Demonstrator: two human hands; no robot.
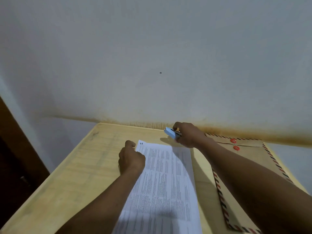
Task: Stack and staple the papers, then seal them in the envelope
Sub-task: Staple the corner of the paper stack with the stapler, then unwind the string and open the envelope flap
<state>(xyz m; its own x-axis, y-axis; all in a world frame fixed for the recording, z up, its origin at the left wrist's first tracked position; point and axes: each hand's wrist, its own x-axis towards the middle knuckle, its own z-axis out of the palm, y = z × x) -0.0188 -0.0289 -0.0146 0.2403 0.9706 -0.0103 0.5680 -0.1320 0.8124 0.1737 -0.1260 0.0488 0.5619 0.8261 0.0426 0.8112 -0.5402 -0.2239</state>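
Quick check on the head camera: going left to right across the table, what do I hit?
Left hand at the papers' left edge → papers → right hand holding the blue stapler, farther back → envelope lying flat on the table's right side.

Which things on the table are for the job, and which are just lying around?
For the job:
papers, under the left hand
blue stapler, in the right hand's grip
brown envelope

Just lying around:
nothing visible on the wooden table

Table (70,174) bare left of papers (162,183); envelope (249,159) fills right.
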